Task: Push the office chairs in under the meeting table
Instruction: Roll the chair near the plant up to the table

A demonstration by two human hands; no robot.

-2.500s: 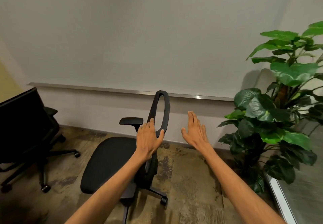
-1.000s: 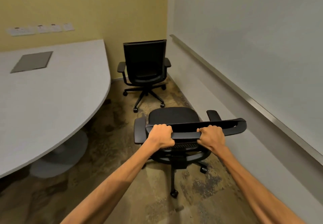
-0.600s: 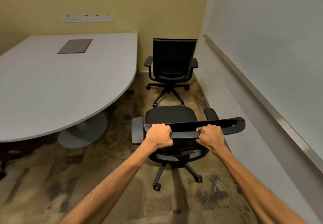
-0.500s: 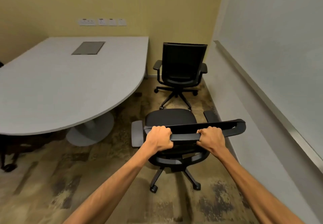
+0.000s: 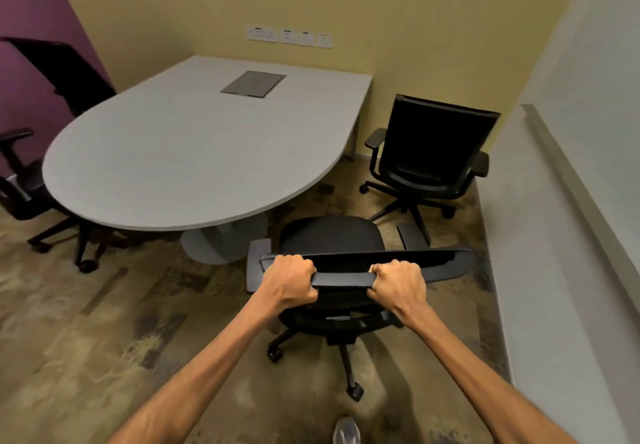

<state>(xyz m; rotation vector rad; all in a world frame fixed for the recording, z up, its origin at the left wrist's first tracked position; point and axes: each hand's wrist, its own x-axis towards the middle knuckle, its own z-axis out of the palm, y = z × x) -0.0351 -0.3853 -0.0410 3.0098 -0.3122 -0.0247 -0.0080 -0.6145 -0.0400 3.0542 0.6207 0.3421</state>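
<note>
Patchy brown floor [image 5: 86, 357] carries the meeting table [image 5: 194, 152], near chair [image 5: 332, 235], corner chair [image 5: 436, 138] and left chair [image 5: 27, 187]

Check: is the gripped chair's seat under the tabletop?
No, the gripped chair stands on open floor beside the meeting table, its seat wholly outside the curved edge.

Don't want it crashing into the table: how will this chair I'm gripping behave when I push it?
Likely rolls readily: the chair stands on casters. It may swivel or veer, since the left hand and right hand grip only the backrest top, well above the wheels. It might bump the table pedestal close ahead.
</note>
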